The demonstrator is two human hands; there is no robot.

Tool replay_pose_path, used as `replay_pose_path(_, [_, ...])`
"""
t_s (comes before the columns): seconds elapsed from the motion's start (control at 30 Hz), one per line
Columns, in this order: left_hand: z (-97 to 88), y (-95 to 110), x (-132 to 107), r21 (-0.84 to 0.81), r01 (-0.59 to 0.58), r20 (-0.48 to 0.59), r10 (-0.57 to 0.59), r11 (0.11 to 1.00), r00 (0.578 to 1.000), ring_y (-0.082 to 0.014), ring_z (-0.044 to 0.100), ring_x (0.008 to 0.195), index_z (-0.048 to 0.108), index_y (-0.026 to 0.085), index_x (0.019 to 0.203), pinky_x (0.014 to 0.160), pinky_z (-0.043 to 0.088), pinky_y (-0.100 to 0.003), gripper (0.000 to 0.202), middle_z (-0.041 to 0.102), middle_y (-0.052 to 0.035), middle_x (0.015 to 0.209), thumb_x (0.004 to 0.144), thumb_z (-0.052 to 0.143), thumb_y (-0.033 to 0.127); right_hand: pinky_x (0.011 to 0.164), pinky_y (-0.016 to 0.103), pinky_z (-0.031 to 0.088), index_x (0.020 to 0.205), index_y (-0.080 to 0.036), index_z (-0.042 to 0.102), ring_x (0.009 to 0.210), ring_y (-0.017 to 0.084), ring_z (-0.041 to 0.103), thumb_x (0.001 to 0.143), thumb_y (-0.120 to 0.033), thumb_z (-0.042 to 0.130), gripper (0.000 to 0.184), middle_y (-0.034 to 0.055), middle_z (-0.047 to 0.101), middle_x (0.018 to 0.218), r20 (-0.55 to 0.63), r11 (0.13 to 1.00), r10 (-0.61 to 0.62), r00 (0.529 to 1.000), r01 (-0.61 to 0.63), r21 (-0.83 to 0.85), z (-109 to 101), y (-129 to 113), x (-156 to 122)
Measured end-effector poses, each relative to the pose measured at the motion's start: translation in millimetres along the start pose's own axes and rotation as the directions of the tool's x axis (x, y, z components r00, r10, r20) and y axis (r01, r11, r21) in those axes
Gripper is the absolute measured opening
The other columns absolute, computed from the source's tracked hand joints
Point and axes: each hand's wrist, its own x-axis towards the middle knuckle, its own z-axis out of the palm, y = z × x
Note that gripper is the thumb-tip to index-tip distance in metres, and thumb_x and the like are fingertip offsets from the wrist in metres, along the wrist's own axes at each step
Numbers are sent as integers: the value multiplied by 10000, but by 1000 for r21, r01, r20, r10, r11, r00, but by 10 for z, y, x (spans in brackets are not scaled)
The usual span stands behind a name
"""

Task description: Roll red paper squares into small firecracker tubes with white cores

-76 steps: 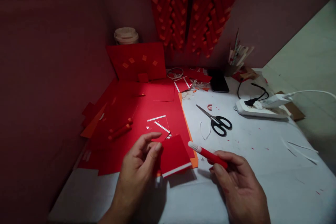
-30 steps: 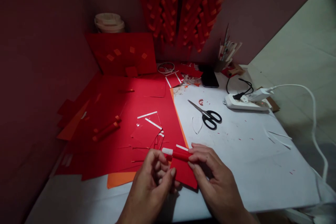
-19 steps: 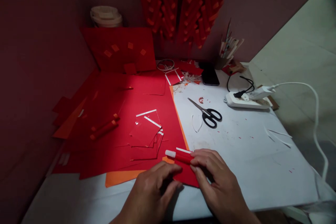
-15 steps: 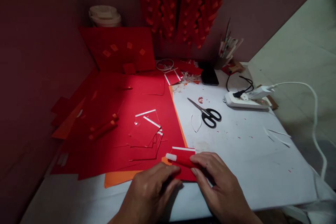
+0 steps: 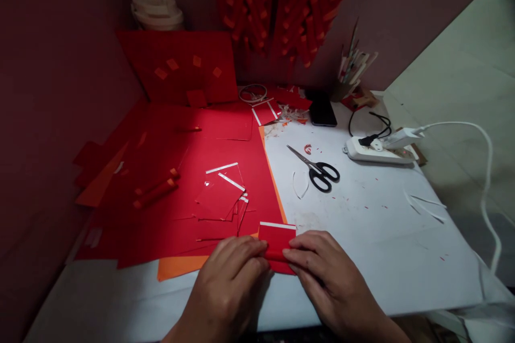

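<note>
A small piece of red paper (image 5: 277,236) with a white strip along its far edge lies at the table's near side. Its near part is curled into a roll (image 5: 276,255) between my hands. My left hand (image 5: 237,268) closes on the left end of the roll, fingertips pressed down. On the right end, my right hand (image 5: 322,262) pinches with thumb and fingers. The white-ended tube seen earlier is hidden now. Several red paper squares (image 5: 221,198), some with white strips, lie just beyond my left hand.
Black-handled scissors (image 5: 319,171) lie beyond my right hand. A power strip (image 5: 378,151) with plugged-in cords sits at the right, near a black phone (image 5: 322,110) and a pen holder (image 5: 346,86). Large red sheets (image 5: 161,225) cover the left; paper scraps lie around.
My left hand has moved up onto the left end of the roll, covering the white tube end. The roll now lies nearer to me, with more of the flat red paper showing beyond it.
</note>
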Motion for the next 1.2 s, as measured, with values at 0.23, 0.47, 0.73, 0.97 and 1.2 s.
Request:
replay_pose_path(0.23, [-16, 35, 19, -73, 61, 16, -60, 995, 998, -210, 617, 814, 626, 165, 912, 733, 526, -355, 137, 709, -83, 917, 873, 584, 41, 778, 419, 572, 1151, -160, 632, 926, 255, 598, 870, -154, 658, 283, 107, 643, 1001, 25, 999, -31, 999, 31, 6, -36, -49, -2])
replay_pose_path(0.47, [10, 55, 8, -136, 98, -8, -101, 986, 995, -189, 591, 767, 611, 161, 879, 675, 504, -323, 114, 674, -68, 860, 876, 601, 47, 729, 384, 550, 1125, -152, 639, 863, 231, 597, 916, -105, 592, 220, 99, 676, 967, -38, 998, -63, 997, 63, -13, 46, 8, -65])
replay_pose_path(0.73, [-8, 59, -32, -170, 128, 57, -120, 977, 991, -183, 565, 746, 619, 173, 963, 649, 475, -316, 126, 651, -41, 836, 907, 583, 66, 675, 334, 530, 1001, -150, 704, 772, 203, 605, 903, -99, 628, 134, 82, 700, 860, -106, 997, -10, 994, 18, 72, 59, -55, -41])
replay_pose_path(0.97, [14, 58, -94, -129, 112, 11, -112, 985, 994, -173, 574, 742, 658, 171, 994, 656, 475, -306, 150, 665, -36, 851, 867, 685, 95, 639, 314, 524, 950, -158, 730, 727, 191, 620, 898, -108, 623, 130, 72, 713, 811, -109, 997, 5, 994, 4, 80, 72, -100, -22])
replay_pose_path(1.2, [26, 50, -126, -113, 128, -25, -132, 985, 991, -167, 569, 740, 683, 168, 1016, 627, 481, -284, 173, 645, -39, 846, 860, 697, 94, 635, 289, 531, 916, -171, 757, 724, 172, 636, 843, -90, 662, 144, 60, 687, 788, -145, 983, 127, 981, -106, 147, 93, -151, -19])
